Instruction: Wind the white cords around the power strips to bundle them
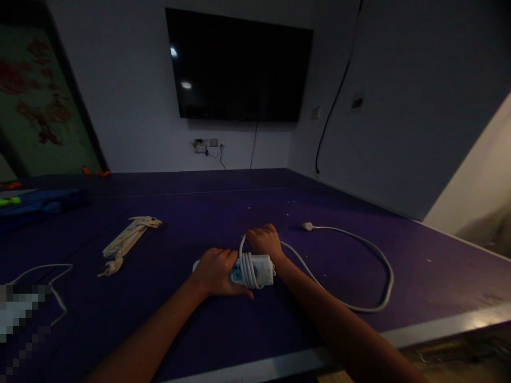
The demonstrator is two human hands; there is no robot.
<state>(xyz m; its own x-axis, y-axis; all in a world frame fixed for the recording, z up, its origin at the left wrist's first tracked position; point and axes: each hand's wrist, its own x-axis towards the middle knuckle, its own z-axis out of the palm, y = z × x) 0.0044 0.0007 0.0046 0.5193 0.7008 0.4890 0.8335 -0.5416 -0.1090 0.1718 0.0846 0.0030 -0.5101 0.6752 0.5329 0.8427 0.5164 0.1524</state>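
A white power strip (260,267) lies on the dark purple table (199,213), with a few turns of its white cable (375,255) wound round its middle. My left hand (215,271) is closed over the strip's left end and holds it down. Just behind the strip, my right hand (264,239) grips the cable where it rises from the wound turns. The free cable loops out to the right and back to its plug (306,226), which lies on the table.
A second power strip (125,239), wrapped in its cable, lies at the left. Another loose white cable (43,271) lies at the far left. A dark screen (239,66) hangs on the back wall. The table's pale front edge (439,324) runs close to me.
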